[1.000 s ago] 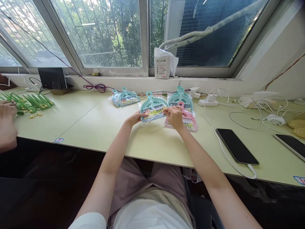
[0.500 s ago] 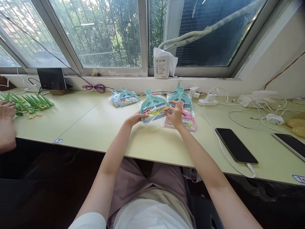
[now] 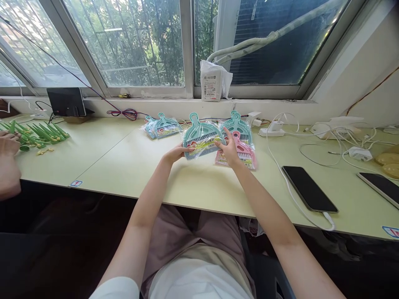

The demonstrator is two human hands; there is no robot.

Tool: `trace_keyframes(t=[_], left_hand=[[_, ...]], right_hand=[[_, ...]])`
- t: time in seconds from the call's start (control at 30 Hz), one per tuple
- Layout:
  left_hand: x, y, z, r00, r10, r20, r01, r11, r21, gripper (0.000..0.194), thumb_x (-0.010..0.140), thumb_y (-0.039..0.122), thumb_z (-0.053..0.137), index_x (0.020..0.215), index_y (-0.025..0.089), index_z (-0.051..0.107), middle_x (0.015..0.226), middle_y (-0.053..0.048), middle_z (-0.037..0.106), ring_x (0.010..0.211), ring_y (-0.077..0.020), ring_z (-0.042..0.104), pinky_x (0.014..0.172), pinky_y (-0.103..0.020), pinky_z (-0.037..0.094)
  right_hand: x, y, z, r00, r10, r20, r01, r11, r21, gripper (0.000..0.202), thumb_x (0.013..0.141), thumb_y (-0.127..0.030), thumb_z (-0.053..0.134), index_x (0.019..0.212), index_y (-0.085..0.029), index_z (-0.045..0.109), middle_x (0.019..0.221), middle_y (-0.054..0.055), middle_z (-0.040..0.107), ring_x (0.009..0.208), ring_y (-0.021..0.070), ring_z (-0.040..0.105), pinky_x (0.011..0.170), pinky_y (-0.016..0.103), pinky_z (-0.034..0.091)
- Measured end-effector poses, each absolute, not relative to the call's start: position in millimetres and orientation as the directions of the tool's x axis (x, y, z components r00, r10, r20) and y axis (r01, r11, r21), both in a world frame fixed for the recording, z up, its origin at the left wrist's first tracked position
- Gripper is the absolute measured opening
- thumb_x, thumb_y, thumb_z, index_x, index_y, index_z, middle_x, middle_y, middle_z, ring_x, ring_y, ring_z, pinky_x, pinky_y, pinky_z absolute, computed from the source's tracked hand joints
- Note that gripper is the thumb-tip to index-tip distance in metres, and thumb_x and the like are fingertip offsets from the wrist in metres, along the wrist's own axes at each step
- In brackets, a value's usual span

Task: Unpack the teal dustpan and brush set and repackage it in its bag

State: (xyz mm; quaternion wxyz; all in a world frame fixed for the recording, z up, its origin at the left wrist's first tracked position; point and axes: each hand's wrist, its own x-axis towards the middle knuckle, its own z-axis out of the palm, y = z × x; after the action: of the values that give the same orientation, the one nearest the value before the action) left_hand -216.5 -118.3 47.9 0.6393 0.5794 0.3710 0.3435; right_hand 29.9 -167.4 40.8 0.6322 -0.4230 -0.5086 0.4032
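Between my two hands is a teal dustpan and brush set in a clear plastic bag with a printed label, its looped handle pointing up. My left hand grips its lower left edge, thumb on the front. At its right edge, my right hand pinches it with the thumb in front; some fingers are hidden behind. Just beyond my right hand lie more bagged teal dustpan sets, with a pink dustpan set in front of them. Further left, other teal sets lie in a small pile.
A phone on a white cable and a second phone lie to the right, near tangled chargers. At the far left, another person's hand is by green plastic stems. A tablet stands at the back.
My right fingers have shifted from the front of the bag to its right edge, thumb now in front. The set is slightly more level; the other sets have not moved.
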Motion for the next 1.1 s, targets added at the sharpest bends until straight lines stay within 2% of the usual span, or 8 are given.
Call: trace_keyframes(t=[0.23, 0.33, 0.4, 0.5, 0.6, 0.73, 0.97, 1.1], left_hand=[[-211, -117, 44, 0.484, 0.875, -0.023, 0.118, -0.039, 0.992, 0.071, 0.065, 0.038, 0.085, 0.128, 0.018, 0.059, 0.120, -0.013, 0.069, 0.107, -0.0303, 0.068, 0.089, -0.041, 0.057], [-200, -116, 41, 0.308, 0.923, 0.233, 0.260, -0.317, 0.912, 0.100, 0.066, 0.050, 0.085, 0.149, 0.022, 0.037, 0.143, -0.019, 0.052, 0.132, -0.0362, 0.052, 0.105, -0.050, 0.046], [-192, -117, 39, 0.162, 0.843, 0.512, 0.408, -0.530, 0.744, 0.110, 0.065, 0.054, 0.084, 0.154, 0.022, 0.027, 0.156, -0.022, 0.035, 0.147, -0.0379, 0.032, 0.116, -0.054, 0.033], [-182, -125, 40, 0.269, 0.637, 0.723, 0.532, -0.724, 0.439, 0.075, 0.082, 0.051, 0.071, 0.147, 0.025, 0.044, 0.159, -0.015, 0.034, 0.153, -0.0318, 0.018, 0.124, -0.053, 0.015], [-174, -137, 44, 0.475, 0.574, 0.667, 0.486, -0.803, 0.345, 0.032, 0.099, 0.037, 0.046, 0.122, 0.029, 0.066, 0.144, -0.007, 0.056, 0.143, -0.0241, 0.040, 0.123, -0.048, 0.019], [-171, -151, 50, 0.541, 0.587, 0.602, 0.436, -0.808, 0.397, 0.032, 0.099, 0.035, 0.043, 0.116, 0.029, 0.070, 0.139, -0.006, 0.060, 0.135, -0.0234, 0.047, 0.119, -0.046, 0.024], [-179, -149, 51, 0.596, 0.551, 0.584, 0.401, -0.835, 0.377, 0.056, 0.073, 0.049, 0.078, 0.125, 0.030, 0.069, 0.136, -0.010, 0.060, 0.130, -0.0323, 0.046, 0.114, -0.047, 0.028], [-173, -145, 44, 0.520, 0.578, 0.629, 0.450, -0.811, 0.374, 0.029, 0.089, 0.037, 0.061, 0.114, 0.031, 0.074, 0.121, -0.010, 0.065, 0.117, -0.0282, 0.053, 0.107, -0.046, 0.036]], right_hand=[[31, -160, 37, 0.196, 0.980, 0.041, -0.280, 0.097, -0.955, 0.035, 0.059, -0.037, 0.088, 0.081, -0.019, 0.067, 0.081, 0.002, 0.067, 0.076, 0.0166, 0.063, 0.057, 0.024, 0.051], [33, -159, 35, 0.280, 0.960, -0.002, -0.335, 0.096, -0.937, 0.031, 0.061, -0.031, 0.086, 0.081, -0.020, 0.065, 0.081, 0.001, 0.068, 0.074, 0.0162, 0.064, 0.058, 0.025, 0.052], [34, -160, 36, 0.336, 0.940, -0.059, -0.356, 0.068, -0.932, 0.029, 0.063, -0.028, 0.083, 0.083, -0.021, 0.064, 0.081, 0.000, 0.068, 0.073, 0.0160, 0.065, 0.057, 0.024, 0.052], [34, -161, 37, 0.366, 0.927, -0.082, -0.386, 0.071, -0.920, 0.026, 0.065, -0.024, 0.081, 0.084, -0.021, 0.064, 0.082, 0.000, 0.070, 0.076, 0.0165, 0.067, 0.058, 0.024, 0.054], [33, -161, 39, 0.363, 0.931, -0.041, -0.414, 0.122, -0.902, 0.024, 0.066, -0.023, 0.081, 0.083, -0.021, 0.064, 0.085, 0.001, 0.073, 0.081, 0.0183, 0.070, 0.063, 0.026, 0.058], [34, -159, 39, 0.380, 0.922, -0.069, -0.456, 0.122, -0.882, 0.023, 0.066, -0.023, 0.082, 0.080, -0.023, 0.064, 0.085, 0.001, 0.075, 0.080, 0.0209, 0.072, 0.064, 0.031, 0.063], [36, -155, 40, 0.363, 0.932, -0.012, -0.477, 0.175, -0.861, 0.024, 0.064, -0.022, 0.083, 0.081, -0.023, 0.066, 0.084, 0.001, 0.075, 0.085, 0.0215, 0.073, 0.067, 0.031, 0.063], [39, -152, 35, 0.359, 0.934, -0.001, -0.450, 0.172, -0.876, 0.027, 0.063, -0.027, 0.085, 0.080, -0.024, 0.064, 0.082, 0.001, 0.074, 0.087, 0.0227, 0.073, 0.068, 0.032, 0.064]])
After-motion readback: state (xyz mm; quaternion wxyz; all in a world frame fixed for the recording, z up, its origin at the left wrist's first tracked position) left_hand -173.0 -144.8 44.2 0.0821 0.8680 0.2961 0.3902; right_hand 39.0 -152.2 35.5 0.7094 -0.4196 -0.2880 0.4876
